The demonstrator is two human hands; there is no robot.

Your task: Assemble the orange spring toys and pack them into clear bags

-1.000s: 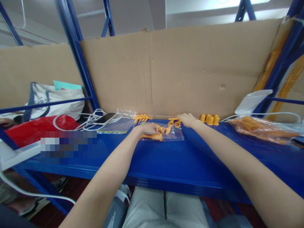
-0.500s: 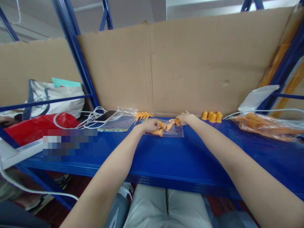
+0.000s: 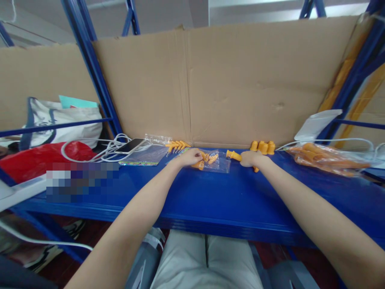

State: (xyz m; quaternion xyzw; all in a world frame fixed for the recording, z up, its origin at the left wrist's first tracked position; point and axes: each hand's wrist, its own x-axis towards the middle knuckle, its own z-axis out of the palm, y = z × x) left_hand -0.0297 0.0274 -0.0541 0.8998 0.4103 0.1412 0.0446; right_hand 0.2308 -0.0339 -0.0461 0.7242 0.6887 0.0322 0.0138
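My left hand (image 3: pixel 190 157) has its fingers curled together at the left side of a clear plastic bag (image 3: pixel 223 165). Several orange plastic pieces (image 3: pixel 213 158) lie in or on this bag; the hand covers part of them. To the right of the bag, my right hand (image 3: pixel 248 158) is closed over orange plastic pieces. One orange flared tube-like piece (image 3: pixel 234 155) sticks out to its left, and the end of another orange piece (image 3: pixel 256 169) shows below it. Just behind that hand stand several orange cup-shaped pieces (image 3: pixel 263 147). The fingertips of my right hand are hidden.
Orange branching pieces (image 3: pixel 177 145) with small hooks lie behind my left hand. Left of them are a phone (image 3: pixel 131 146), white cables (image 3: pixel 112 147) and a red bag (image 3: pixel 72 152). A bag of orange parts (image 3: pixel 323 158) lies right. Cardboard (image 3: pixel 228 80) walls the back of the blue shelf (image 3: pixel 207 200).
My right hand has moved from the bag's right edge to the right, in front of the cup-shaped pieces, taking orange pieces along. My left hand stays at the bag. The view shifts slightly.
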